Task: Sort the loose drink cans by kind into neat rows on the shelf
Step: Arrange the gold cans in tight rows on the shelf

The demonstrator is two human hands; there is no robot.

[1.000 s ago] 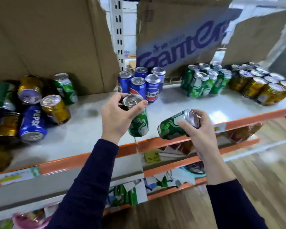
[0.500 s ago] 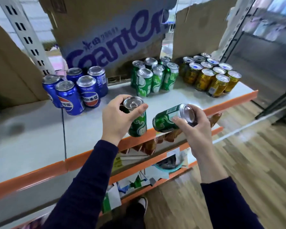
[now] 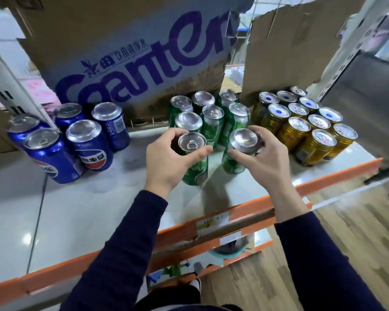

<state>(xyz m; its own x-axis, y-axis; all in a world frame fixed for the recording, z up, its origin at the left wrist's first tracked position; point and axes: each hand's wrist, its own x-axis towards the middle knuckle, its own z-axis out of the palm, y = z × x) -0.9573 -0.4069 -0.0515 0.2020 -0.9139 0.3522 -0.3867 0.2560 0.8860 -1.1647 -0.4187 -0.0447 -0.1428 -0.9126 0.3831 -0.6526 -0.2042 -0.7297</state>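
Shelf (image 3: pixel 88 209), left hand (image 3: pixel 166 162) half-hiding green can (image 3: pixel 194 173), right hand (image 3: pixel 265 158) half-hiding second can (image 3: pixel 233 162)

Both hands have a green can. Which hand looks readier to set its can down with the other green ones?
Left, probably. The left hand grips the left can low over the shelf, right in front of the green rows. The right hand grips the right can nearby, but it leans more.

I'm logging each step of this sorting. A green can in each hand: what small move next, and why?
Probably set both down and let go: the left hand and right hand hold upright green cans directly in front of the standing green row.
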